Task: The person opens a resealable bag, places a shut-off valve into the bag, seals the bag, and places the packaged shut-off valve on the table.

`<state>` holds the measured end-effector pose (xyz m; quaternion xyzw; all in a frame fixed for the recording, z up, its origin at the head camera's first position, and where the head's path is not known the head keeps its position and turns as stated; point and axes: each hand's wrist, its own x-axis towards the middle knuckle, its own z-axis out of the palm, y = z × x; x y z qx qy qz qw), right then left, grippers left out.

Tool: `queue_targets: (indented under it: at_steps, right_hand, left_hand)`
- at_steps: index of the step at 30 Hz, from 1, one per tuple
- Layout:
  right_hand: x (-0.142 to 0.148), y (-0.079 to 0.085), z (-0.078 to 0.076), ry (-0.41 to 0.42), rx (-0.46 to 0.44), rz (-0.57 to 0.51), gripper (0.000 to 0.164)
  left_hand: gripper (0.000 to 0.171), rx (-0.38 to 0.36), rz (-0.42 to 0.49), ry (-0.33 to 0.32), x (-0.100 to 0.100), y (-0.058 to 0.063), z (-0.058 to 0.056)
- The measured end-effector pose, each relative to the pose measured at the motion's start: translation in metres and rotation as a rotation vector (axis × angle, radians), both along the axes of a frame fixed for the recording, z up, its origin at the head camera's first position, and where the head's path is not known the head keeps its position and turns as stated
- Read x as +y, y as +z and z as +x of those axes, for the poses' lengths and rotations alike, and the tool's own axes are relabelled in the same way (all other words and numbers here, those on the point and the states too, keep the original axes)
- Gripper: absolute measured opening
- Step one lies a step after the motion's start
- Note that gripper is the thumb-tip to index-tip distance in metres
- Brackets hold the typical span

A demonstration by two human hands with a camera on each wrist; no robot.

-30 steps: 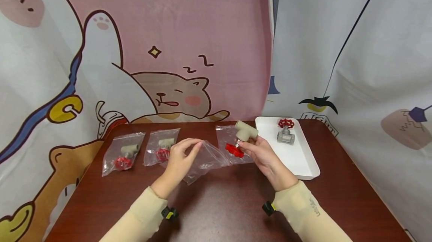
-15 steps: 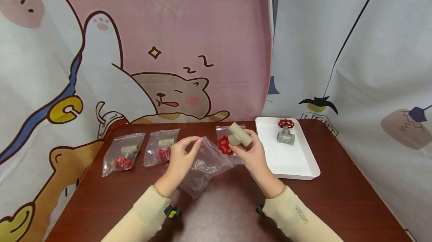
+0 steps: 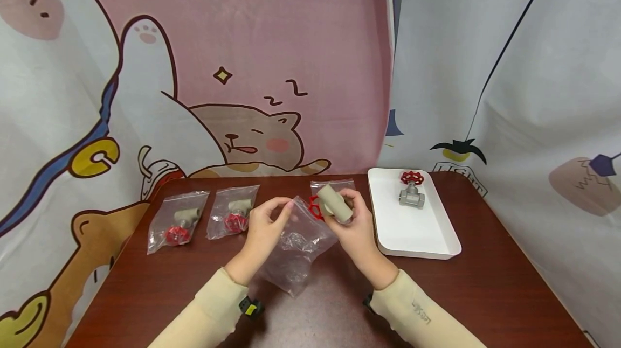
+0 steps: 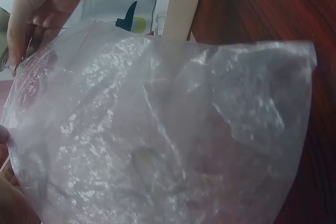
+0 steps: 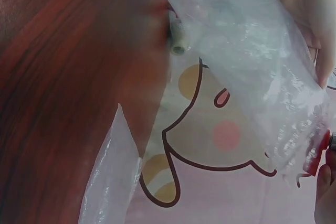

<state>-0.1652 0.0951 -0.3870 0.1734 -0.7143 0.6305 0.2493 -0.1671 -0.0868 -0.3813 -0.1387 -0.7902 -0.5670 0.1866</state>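
Note:
My left hand (image 3: 259,232) pinches the top edge of a clear zip bag (image 3: 293,264) between thumb and fingers. The bag hangs down over the table and fills much of the left wrist view. In my right hand (image 3: 356,235) is a valve (image 3: 335,203) with a beige plastic tee body, gripped by that body. Its red handwheel (image 3: 316,207) points left, close to the bag's upper edge; whether it is inside the mouth I cannot tell. The right wrist view shows the handwheel (image 5: 316,153) beside the crinkled bag (image 5: 252,51).
Two similar valves in clear bags, one at far left (image 3: 177,221) and one nearer (image 3: 237,216), lie on the brown table (image 3: 310,321). Another clear bag (image 3: 335,185) lies behind my right hand. A white tray (image 3: 422,235) on the right holds a grey metal valve (image 3: 411,197).
My right hand has carried the valve left toward the bag and turned it, so the handwheel now points left. The left hand keeps its pinch while the bag's bottom has swung lower and right.

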Motion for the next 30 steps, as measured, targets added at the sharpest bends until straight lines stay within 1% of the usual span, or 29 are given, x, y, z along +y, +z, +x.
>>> queue_targets:
  at_steps: [4,9,12,17,20,23,27,30]
  right_hand:
    - [-0.001,-0.001,0.002,-0.002,0.042,0.05,0.046]
    - [0.0,-0.002,0.003,0.026,0.068,0.118,0.046]
    - [0.002,-0.003,0.003,0.069,0.058,0.133,0.046]
    - [0.006,-0.01,-0.001,0.169,0.041,0.136,0.047]
    - [0.009,-0.018,-0.007,0.218,0.008,0.128,0.05]
    - [0.011,-0.026,-0.013,0.243,-0.04,0.129,0.055]
    - [0.013,-0.029,-0.016,0.26,-0.116,0.117,0.055]
    - [0.013,-0.027,-0.017,0.265,-0.18,0.095,0.054]
  left_hand:
    - [0.011,-0.001,0.001,-0.002,0.001,-0.003,0.0]
    - [0.011,0.0,0.015,-0.003,0.002,-0.006,-0.002]
    - [0.011,0.024,0.007,0.019,0.002,-0.007,-0.002]
    - [0.01,0.064,-0.014,0.064,0.003,-0.006,-0.002]
    - [0.01,0.066,-0.003,0.061,0.003,-0.006,-0.001]
    - [0.009,0.079,-0.001,0.057,0.004,-0.005,-0.001]
    - [0.009,0.11,-0.001,0.053,0.003,-0.007,-0.001]
    - [0.009,0.115,0.011,0.038,0.003,-0.008,0.0]
